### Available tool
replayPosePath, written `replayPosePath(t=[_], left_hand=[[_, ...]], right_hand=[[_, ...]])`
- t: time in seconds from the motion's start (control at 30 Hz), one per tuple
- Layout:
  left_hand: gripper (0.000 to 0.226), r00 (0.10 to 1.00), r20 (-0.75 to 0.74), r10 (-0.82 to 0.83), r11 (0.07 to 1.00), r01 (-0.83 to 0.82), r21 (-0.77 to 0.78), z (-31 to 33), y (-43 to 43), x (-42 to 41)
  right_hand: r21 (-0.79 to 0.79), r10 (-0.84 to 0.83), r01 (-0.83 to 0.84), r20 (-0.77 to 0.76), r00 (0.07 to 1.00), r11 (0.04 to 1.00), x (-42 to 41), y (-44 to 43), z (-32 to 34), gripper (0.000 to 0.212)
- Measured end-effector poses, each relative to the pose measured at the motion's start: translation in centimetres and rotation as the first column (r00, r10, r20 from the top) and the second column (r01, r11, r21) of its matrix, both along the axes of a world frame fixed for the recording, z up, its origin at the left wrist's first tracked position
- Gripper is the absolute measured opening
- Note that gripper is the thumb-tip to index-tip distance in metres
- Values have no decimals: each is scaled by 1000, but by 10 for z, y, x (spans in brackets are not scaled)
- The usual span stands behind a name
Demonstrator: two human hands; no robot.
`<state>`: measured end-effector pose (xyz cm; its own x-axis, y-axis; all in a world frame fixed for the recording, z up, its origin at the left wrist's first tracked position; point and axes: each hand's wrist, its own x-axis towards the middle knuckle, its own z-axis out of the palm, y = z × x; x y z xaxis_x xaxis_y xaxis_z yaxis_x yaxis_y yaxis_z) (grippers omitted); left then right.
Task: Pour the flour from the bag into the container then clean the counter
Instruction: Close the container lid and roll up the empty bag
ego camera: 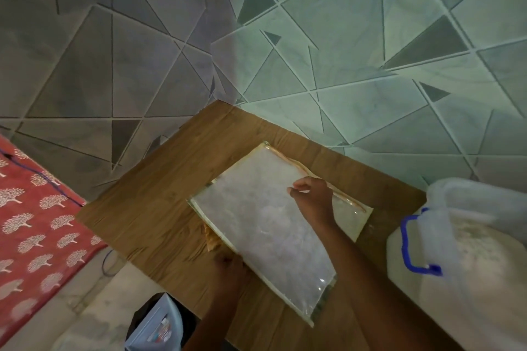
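Observation:
A flat clear plastic bag [256,216], dusted white inside, lies on the wooden counter [148,208]. My right hand [313,196] rests on the bag's far part with its fingers curled, pinching the film near the top edge. My left hand [231,271] grips the bag's near left edge. A translucent plastic container [467,259] with a blue clip handle [410,242] stands at the right, with flour inside it.
A patterned grey-green tiled wall runs behind the counter. A red cloth with white tree prints [34,222] lies at the left. A dark object with a pale cover [159,325] sits below the counter's front edge.

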<state>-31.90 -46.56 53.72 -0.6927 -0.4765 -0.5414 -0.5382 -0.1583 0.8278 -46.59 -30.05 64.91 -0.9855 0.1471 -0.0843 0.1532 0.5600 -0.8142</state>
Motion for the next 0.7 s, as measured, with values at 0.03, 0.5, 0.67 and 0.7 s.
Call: replayPosePath(t=[0.03,0.5,0.67,0.7], left_hand=[[10,1000,-19,9,997,-11,-70,5,1,5],[10,765,-602,-228,959,70,-274,136,83,26],[12,677,-668,-308,944,131,-303,159,132,46],[13,662,-675,-327,938,145,-314,162,143,52]], right_hand=[[-42,-21,20,-16,1000,999,15,2,3,17],[-248,-160,81,-317,935,965,155,59,61,19],[-366,-253,99,-400,881,925,197,104,75,22],[-386,-272,104,-412,869,917,206,115,79,21]])
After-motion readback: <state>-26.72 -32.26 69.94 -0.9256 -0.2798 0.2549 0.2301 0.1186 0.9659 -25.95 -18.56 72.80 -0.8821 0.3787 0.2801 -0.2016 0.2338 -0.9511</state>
